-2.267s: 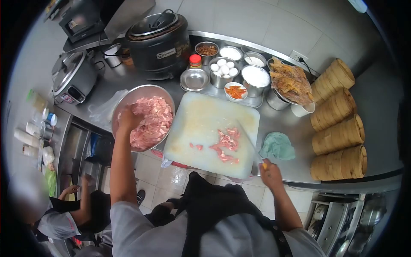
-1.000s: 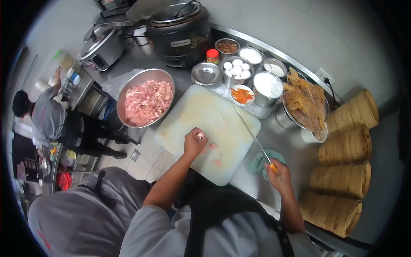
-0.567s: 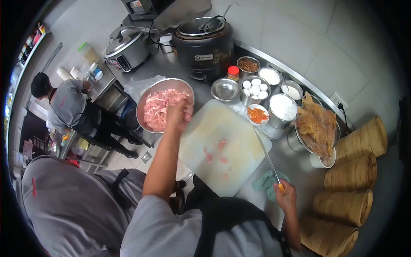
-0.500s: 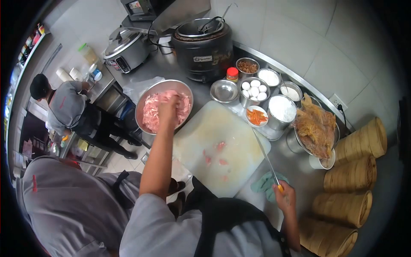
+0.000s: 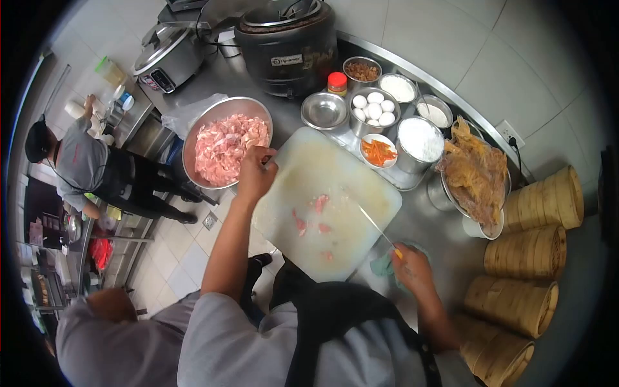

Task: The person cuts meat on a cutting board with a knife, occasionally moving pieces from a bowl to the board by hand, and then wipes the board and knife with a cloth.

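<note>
Meat bits (image 5: 320, 204) lie on the board (image 5: 303, 155); right of it, the right hand (image 5: 414, 269) grips the knife (image 5: 375, 224) by its handle, safe from the blade; at its left edge, the left hand (image 5: 258, 174) half-curls, its hold hidden.

Pink w/ whitish streaks on meat (image 5: 227, 147), ctr-L of frame. Off-white w/ yellowish stains on board (image 5: 335, 177), ctr. Yel-orange on knife handle (image 5: 398, 253); grn on cloth (image 5: 381, 266), lower R. Red on jar lid (image 5: 336, 80), upper ctr. Tan on steamers (image 5: 543, 200), R edge.
</note>
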Demonstrator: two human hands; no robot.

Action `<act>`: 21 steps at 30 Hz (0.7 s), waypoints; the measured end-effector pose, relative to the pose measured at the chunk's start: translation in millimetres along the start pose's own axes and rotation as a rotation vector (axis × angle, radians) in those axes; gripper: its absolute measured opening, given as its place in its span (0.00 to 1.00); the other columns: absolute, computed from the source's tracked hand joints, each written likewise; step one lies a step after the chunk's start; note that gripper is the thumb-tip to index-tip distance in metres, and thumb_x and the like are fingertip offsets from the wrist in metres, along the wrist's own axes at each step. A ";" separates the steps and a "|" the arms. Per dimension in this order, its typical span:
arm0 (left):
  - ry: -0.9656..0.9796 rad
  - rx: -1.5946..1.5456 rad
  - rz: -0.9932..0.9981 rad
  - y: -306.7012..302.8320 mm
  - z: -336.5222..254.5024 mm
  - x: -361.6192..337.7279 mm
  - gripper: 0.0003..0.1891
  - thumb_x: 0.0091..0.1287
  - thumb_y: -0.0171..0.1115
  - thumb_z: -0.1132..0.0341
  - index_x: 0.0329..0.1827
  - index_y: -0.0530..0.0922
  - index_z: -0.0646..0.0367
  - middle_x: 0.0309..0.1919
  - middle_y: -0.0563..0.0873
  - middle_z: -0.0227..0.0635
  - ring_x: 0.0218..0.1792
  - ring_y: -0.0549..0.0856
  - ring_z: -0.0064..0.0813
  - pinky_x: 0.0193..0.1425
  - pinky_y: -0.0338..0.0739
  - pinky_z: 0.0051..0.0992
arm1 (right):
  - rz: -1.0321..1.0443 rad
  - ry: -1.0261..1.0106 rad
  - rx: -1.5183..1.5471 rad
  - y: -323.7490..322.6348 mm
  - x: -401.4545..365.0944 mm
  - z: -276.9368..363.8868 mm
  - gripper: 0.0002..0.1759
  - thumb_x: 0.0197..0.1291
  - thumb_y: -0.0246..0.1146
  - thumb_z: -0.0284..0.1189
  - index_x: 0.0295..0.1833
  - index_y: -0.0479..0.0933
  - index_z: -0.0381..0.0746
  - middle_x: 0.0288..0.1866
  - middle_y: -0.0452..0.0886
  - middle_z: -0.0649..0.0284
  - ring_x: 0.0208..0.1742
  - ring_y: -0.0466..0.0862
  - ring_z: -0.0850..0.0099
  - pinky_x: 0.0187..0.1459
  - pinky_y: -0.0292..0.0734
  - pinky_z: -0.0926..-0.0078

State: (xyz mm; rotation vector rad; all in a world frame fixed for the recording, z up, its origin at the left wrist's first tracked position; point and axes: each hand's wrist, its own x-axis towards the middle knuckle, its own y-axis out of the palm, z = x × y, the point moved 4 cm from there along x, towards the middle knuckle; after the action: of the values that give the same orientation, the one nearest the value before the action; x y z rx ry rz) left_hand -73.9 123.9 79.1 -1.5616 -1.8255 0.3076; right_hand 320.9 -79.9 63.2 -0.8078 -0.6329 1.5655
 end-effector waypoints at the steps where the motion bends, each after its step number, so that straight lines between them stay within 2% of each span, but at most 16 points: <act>1: -0.005 -0.001 0.003 5.9 -3.4 -9.0 0.14 0.56 0.66 0.76 0.46 0.84 0.65 0.44 0.86 0.46 0.41 0.85 0.39 0.47 0.81 0.35 | 0.120 0.025 -0.076 6.1 3.4 5.1 0.14 0.68 0.61 0.35 0.52 0.81 0.39 0.41 0.85 0.45 0.44 0.86 0.47 0.45 0.79 0.49; 3: -0.089 0.023 0.065 13.8 -4.8 -22.8 0.13 0.55 0.65 0.76 0.45 0.84 0.66 0.42 0.86 0.46 0.38 0.84 0.34 0.45 0.81 0.31 | 0.161 -0.047 -0.143 20.6 8.2 10.3 0.13 0.68 0.60 0.35 0.52 0.80 0.41 0.41 0.85 0.46 0.44 0.86 0.47 0.44 0.79 0.48; 5: -0.110 0.007 0.070 20.0 19.4 -39.3 0.14 0.55 0.64 0.76 0.45 0.84 0.66 0.41 0.86 0.47 0.38 0.86 0.38 0.45 0.81 0.33 | 0.198 -0.125 -0.211 25.8 6.1 13.3 0.12 0.69 0.59 0.35 0.52 0.80 0.42 0.41 0.84 0.46 0.43 0.86 0.46 0.44 0.79 0.47; 7: -0.206 0.093 0.186 24.5 38.8 -60.9 0.15 0.55 0.65 0.76 0.47 0.85 0.65 0.42 0.86 0.42 0.38 0.84 0.32 0.44 0.80 0.30 | 0.229 -0.270 -0.309 25.1 0.0 20.2 0.13 0.70 0.58 0.37 0.53 0.80 0.44 0.40 0.83 0.48 0.42 0.86 0.47 0.43 0.80 0.48; 9: -0.233 0.089 0.225 29.4 50.2 -84.3 0.16 0.56 0.64 0.76 0.48 0.85 0.65 0.42 0.87 0.43 0.39 0.86 0.35 0.44 0.81 0.31 | 0.202 -0.254 -0.281 17.3 -1.0 13.6 0.14 0.70 0.58 0.38 0.53 0.80 0.43 0.39 0.83 0.48 0.42 0.86 0.47 0.43 0.80 0.48; 11: -0.201 0.113 0.283 39.2 52.4 -106.1 0.15 0.54 0.63 0.77 0.45 0.84 0.67 0.42 0.86 0.50 0.40 0.87 0.44 0.46 0.82 0.35 | 0.174 -0.232 -0.256 10.7 -0.3 4.9 0.14 0.70 0.58 0.38 0.53 0.80 0.43 0.39 0.83 0.48 0.41 0.86 0.48 0.43 0.80 0.49; 13: -0.239 0.078 0.305 43.2 43.2 -119.6 0.14 0.54 0.63 0.77 0.45 0.84 0.67 0.42 0.85 0.50 0.40 0.87 0.44 0.46 0.82 0.35 | -0.018 -0.203 -0.254 0.5 9.3 -0.9 0.14 0.70 0.58 0.38 0.52 0.80 0.43 0.38 0.83 0.48 0.40 0.86 0.48 0.42 0.80 0.49; 16: -0.237 0.014 0.234 43.2 32.1 -127.8 0.16 0.54 0.62 0.79 0.47 0.84 0.67 0.43 0.85 0.49 0.38 0.86 0.40 0.45 0.81 0.33 | -0.070 -0.088 -0.335 -0.2 27.0 -6.0 0.13 0.71 0.57 0.38 0.51 0.80 0.42 0.39 0.83 0.47 0.40 0.86 0.47 0.42 0.81 0.49; 20: -0.232 -0.002 0.157 32.8 24.9 -129.8 0.16 0.56 0.63 0.78 0.48 0.84 0.66 0.41 0.85 0.46 0.36 0.86 0.37 0.43 0.81 0.32 | -0.023 -0.073 -0.381 20.2 23.3 -4.2 0.13 0.71 0.57 0.38 0.51 0.80 0.42 0.41 0.84 0.45 0.40 0.86 0.45 0.42 0.81 0.50; 21: -0.212 -0.002 0.151 29.6 21.9 -129.0 0.14 0.58 0.64 0.77 0.48 0.84 0.65 0.38 0.86 0.44 0.35 0.86 0.34 0.42 0.81 0.30 | 0.048 -0.124 -0.346 26.3 17.5 -3.3 0.13 0.71 0.57 0.38 0.51 0.80 0.42 0.41 0.84 0.45 0.41 0.86 0.45 0.43 0.81 0.49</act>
State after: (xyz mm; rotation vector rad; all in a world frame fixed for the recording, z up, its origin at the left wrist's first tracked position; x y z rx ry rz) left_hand -62.2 16.1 0.2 -1.7271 -1.8686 0.5607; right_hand 306.5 -66.7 38.2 -0.9922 -0.9996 1.5795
